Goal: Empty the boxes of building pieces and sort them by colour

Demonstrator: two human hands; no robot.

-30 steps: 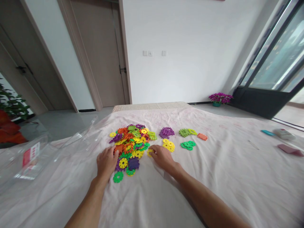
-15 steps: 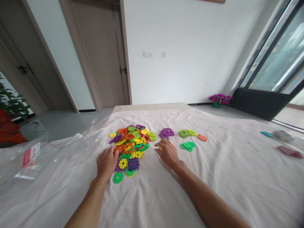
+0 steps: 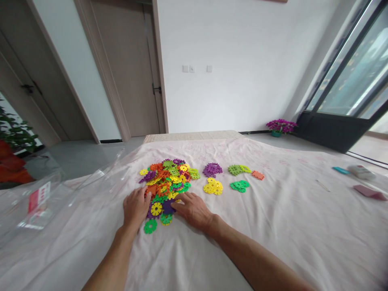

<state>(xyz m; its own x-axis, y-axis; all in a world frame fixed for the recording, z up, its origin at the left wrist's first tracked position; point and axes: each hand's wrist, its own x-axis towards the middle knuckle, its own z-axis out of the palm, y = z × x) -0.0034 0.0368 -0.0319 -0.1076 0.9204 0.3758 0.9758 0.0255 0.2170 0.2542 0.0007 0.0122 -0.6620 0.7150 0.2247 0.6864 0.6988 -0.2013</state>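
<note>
A heap of coloured plastic interlocking discs (image 3: 167, 180) lies on a pale pink sheet (image 3: 273, 226). My left hand (image 3: 136, 208) rests flat at the heap's near left edge, fingers spread. My right hand (image 3: 191, 209) lies on the heap's near right edge, its fingers stretched over a purple piece (image 3: 167, 206). To the right lie sorted small groups: yellow discs (image 3: 213, 187), purple discs (image 3: 212, 169), dark green discs (image 3: 240, 186), light green discs (image 3: 237, 169) and one orange piece (image 3: 258, 175). A green disc (image 3: 150, 226) sits by my left wrist.
A clear plastic bag (image 3: 45, 194) with a red label lies at the left. At the far right are a teal object (image 3: 341, 170), a whitish item (image 3: 362, 172) and a dark red flat thing (image 3: 370, 191). Doors, a potted plant (image 3: 280, 126) and a glass window stand behind.
My right hand went from the heap's edge to the yellow group, left a yellow piece there, and has come back to the near edge of the heap. My left hand stayed put.
</note>
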